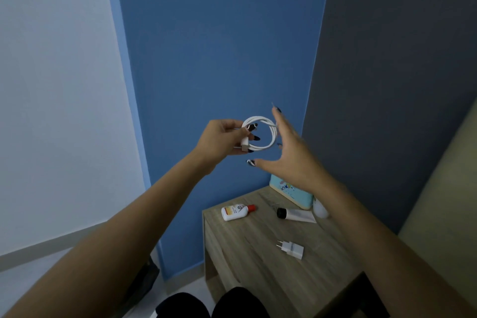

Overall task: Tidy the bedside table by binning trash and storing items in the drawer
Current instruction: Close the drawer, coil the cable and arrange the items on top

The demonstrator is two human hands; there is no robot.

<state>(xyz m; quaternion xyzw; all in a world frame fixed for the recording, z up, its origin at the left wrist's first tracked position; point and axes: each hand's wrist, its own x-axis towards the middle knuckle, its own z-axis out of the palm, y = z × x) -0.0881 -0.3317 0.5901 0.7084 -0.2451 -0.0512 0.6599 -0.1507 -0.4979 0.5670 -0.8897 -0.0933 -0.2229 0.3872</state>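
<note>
A coiled white charging cable (269, 134) is held up in front of the blue wall, well above the wooden bedside table (247, 271). My left hand (222, 141) pinches the coil at its left side, near the plug end. My right hand (289, 152) is spread open beside the coil's right edge, fingers apart, its fingertips touching or nearly touching the loop. On the tabletop lie a white bottle with a red cap (236, 212), a white tube with a black cap (296, 215) and a white charger plug (291, 249).
A light blue box with a cartoon print (290, 190) stands at the table's back corner, with a white rounded object (320, 209) beside it. A bed edge (444, 214) lies to the right. A dark bag (144, 281) sits on the floor to the left of the table.
</note>
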